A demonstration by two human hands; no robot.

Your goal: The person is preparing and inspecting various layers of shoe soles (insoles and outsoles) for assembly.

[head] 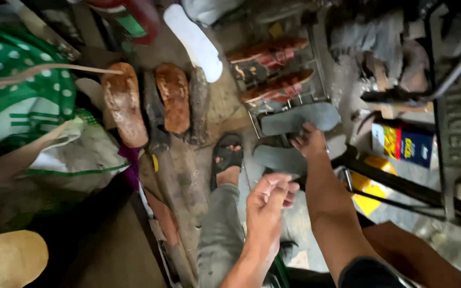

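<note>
The right hand (309,142) grips a flat grey rubber shoe sole (300,118) lying far right by a second grey sole (278,158); the left hand (269,200) hovers loosely curled, holding nothing

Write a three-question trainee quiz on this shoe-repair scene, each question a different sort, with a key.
1. True or false: the right hand touches a grey sole.
2. The left hand is: A) gripping a hammer, B) loosely curled and holding nothing visible, C) resting on the white insole.
3. Fill in: the foot in the black sandal lies beside a worn ___ board.

Key: 1 true; 2 B; 3 wooden.
</note>
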